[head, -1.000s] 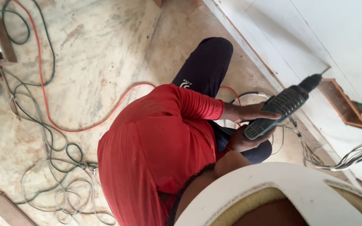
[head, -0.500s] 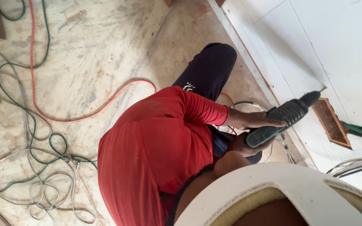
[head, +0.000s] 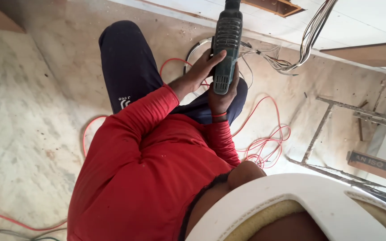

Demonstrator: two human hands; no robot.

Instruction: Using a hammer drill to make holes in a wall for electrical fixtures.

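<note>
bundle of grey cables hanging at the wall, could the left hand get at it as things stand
Probably not right away. The left hand is wrapped on the body of the dark green power drill, as is the right hand. The bundle of grey cables hangs off to the right, past the drill, with nothing else between.

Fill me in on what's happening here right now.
A person in a red long-sleeved shirt crouches on a dusty floor, holding a dark green power drill in both hands. The left hand wraps its side; the right hand supports its rear. The drill points toward the white wall, with a red cable coiled nearby.
</note>
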